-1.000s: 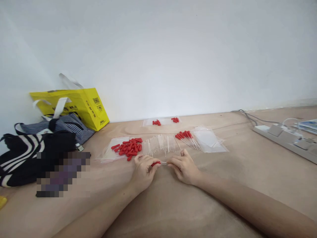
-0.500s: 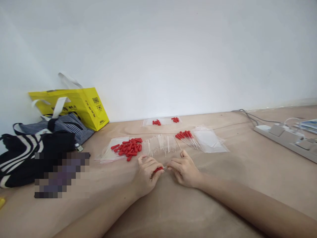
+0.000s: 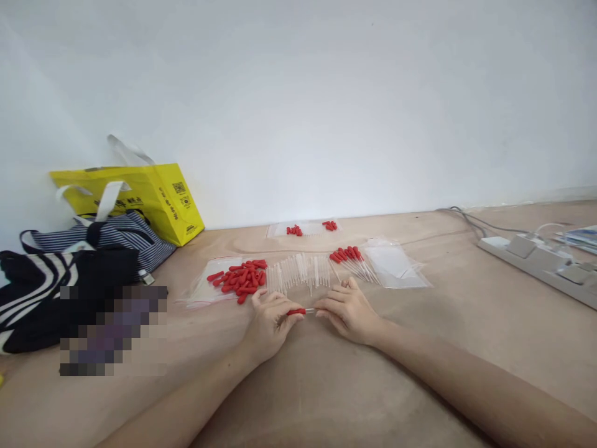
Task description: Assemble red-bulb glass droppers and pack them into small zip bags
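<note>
My left hand (image 3: 273, 323) pinches a red rubber dropper bulb (image 3: 297, 312) between thumb and fingers. From the bulb's open end a clear dropper tube (image 3: 310, 310) runs across to my right hand (image 3: 347, 312), whose closed fingers grip it and hide its far part. The two hands are close together, a little above or on the wooden table. Beyond my left hand lies a heap of loose red bulbs (image 3: 242, 280). A row of clear tubes (image 3: 298, 272) lies beyond both hands. Several droppers with red bulbs fitted (image 3: 347, 255) lie beyond my right hand.
Clear plastic bags (image 3: 396, 264) lie at the right, another bag (image 3: 212, 283) under the loose bulbs. A farther bag (image 3: 277, 230) holds red bulbs near the wall. At left stand a yellow bag (image 3: 180, 214) and dark cloth bags (image 3: 93, 274); at right, a power strip (image 3: 541, 267).
Both hands have shifted slightly up, the left also a little left. More of the red bulb now shows beyond the left fingertips, with the tube still between the hands.
</note>
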`<state>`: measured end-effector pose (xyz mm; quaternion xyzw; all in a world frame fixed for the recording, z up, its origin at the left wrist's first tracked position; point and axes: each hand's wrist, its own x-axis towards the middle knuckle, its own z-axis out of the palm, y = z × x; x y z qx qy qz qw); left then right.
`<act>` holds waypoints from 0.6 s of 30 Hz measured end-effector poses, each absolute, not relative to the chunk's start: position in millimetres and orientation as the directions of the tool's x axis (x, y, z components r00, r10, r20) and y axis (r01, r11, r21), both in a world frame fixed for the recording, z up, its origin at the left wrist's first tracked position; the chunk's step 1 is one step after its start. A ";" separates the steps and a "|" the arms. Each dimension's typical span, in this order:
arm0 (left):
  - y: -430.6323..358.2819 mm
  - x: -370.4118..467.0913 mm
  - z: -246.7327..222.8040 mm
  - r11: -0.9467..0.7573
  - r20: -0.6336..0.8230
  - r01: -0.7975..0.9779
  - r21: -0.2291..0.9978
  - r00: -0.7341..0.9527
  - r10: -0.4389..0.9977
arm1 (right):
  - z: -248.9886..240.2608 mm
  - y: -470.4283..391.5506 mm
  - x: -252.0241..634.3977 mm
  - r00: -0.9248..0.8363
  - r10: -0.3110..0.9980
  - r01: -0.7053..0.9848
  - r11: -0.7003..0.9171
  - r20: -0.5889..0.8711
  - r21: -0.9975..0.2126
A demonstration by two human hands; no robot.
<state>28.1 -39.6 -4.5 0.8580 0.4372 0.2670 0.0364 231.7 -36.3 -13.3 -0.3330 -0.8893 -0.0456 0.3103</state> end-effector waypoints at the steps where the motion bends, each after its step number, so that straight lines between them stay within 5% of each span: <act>1: -39.4 27.5 -4.5 -0.624 0.427 0.729 0.282 0.487 0.762 | -13.1 -36.7 231.9 -0.595 0.550 0.624 0.776 0.585 -0.095; 6: -35.0 22.7 -6.2 -0.577 0.448 0.776 0.255 0.434 0.782 | -17.5 -32.4 233.3 -0.546 0.611 0.706 0.704 0.574 -0.078; 12: -27.6 17.6 -7.7 -0.430 0.437 0.848 0.309 0.275 0.856 | -21.2 5.2 248.4 0.042 0.863 0.923 0.160 0.503 -0.350; 18: -28.4 19.4 -6.7 -0.424 0.423 0.853 0.304 0.278 0.862 | -22.2 29.5 249.5 0.192 0.898 0.934 -0.043 0.396 -0.356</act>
